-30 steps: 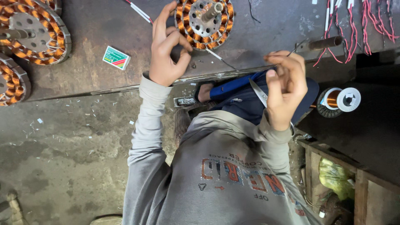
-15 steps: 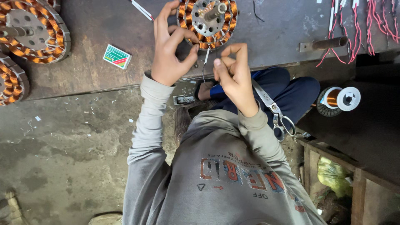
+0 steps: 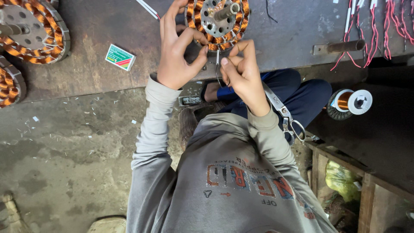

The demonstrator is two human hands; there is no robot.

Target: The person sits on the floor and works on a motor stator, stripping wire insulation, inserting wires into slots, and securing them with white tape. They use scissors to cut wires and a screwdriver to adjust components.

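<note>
A round stator with copper windings (image 3: 217,22) and a metal shaft stands on the dark metal workbench (image 3: 108,82) at the top centre. My left hand (image 3: 177,51) grips its near left rim, fingers curled on the coils. My right hand (image 3: 243,73) pinches a thin white wire end (image 3: 217,56) just below the stator's near edge. Scissors (image 3: 286,116) lie on my lap under my right forearm. Both arms wear grey sleeves.
Two more wound stators (image 3: 30,32) sit at the bench's left end. A small green and red box (image 3: 120,57) lies on the bench. A spool of copper wire (image 3: 349,102) rests at the right, with red and white leads (image 3: 379,30) hanging above. A wooden crate (image 3: 362,190) stands at lower right.
My right hand came from the right side in to the stator's near edge and now pinches a wire. My left hand stayed on the stator's rim.
</note>
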